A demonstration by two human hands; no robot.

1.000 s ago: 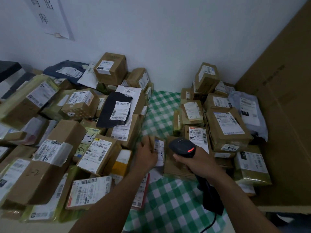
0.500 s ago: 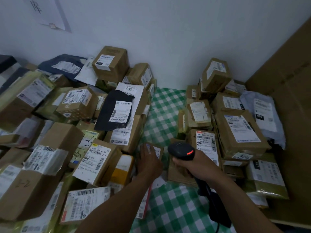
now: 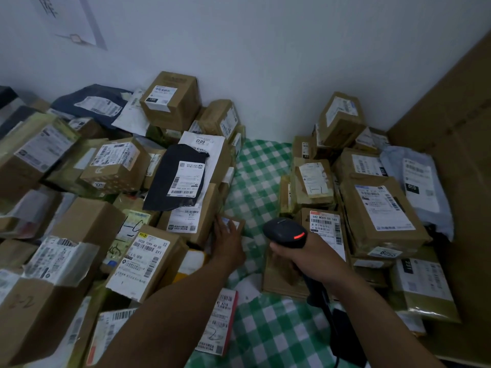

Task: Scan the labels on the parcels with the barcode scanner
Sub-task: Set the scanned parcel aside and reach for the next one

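Head view of the parcel table, centre at the green-checked cloth (image 3: 261, 179).

(a) Right hand (image 3: 312, 257), at 5 o'clock of centre: I see the fingers wrapped round the grip of the barcode scanner (image 3: 285, 232). A red lamp is lit on the scanner head, which is turned toward 10 o'clock.

(b) Left hand (image 3: 229, 244), at 9 o'clock of the scanner: the fingers lie nearly straight and slightly spread on a small brown parcel (image 3: 237, 223). I cannot tell where the thumb sits. The parcel rests at the cloth's edge, touching the left heap.

(c) Left heap, from 7 to 11 o'clock: stacked cartons crowd right up to the left hand. The nearest are a box labelled SY1 (image 3: 144, 261) and a black mailer (image 3: 162, 181) draped over a carton. A flat red-edged parcel (image 3: 221, 324) lies just beside the left forearm, at 6 o'clock of the hand.

(d) Right heap, from 1 to 4 o'clock: a box labelled 642 (image 3: 328, 228) is partly hidden behind the scanner and right hand. A grey mailer (image 3: 419, 181) lies against a cardboard sheet (image 3: 457, 144) at 3 o'clock.
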